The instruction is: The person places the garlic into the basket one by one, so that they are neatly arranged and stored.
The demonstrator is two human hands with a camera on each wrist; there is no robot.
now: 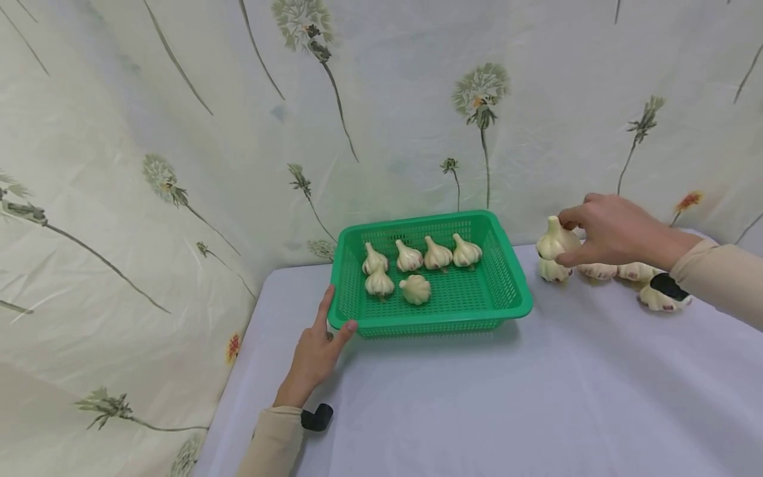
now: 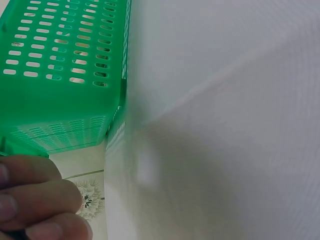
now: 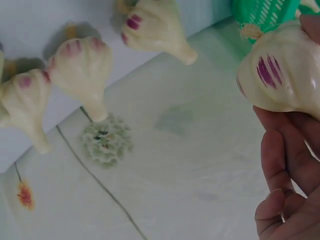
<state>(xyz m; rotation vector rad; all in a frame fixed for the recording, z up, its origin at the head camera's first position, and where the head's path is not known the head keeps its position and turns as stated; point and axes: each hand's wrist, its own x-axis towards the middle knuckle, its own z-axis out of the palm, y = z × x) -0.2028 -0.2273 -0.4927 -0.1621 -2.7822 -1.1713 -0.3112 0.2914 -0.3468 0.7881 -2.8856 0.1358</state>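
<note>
My left hand (image 1: pixel 316 348) holds the near left corner of a green plastic basket (image 1: pixel 517 291), its thumb at the front rim and its index finger along the left side. Curled fingers (image 2: pixel 45 200) show beside the basket's wall in the left wrist view. Several garlic bulbs lie inside, one of them a bulb (image 1: pixel 415 289) in the front row. To the basket's right, my right hand (image 1: pixel 614 228) grips a garlic bulb (image 1: pixel 553 240) by its side, raised above the table. Purple streaks mark this bulb in the right wrist view; fingers partly hide it.
A row of garlic bulbs (image 1: pixel 598 271) lies on the table right of the basket, partly behind my right hand and forearm. White cloth (image 1: pixel 417 404) covers the table. A dandelion-printed curtain (image 1: pixel 393 119) hangs at the back and left.
</note>
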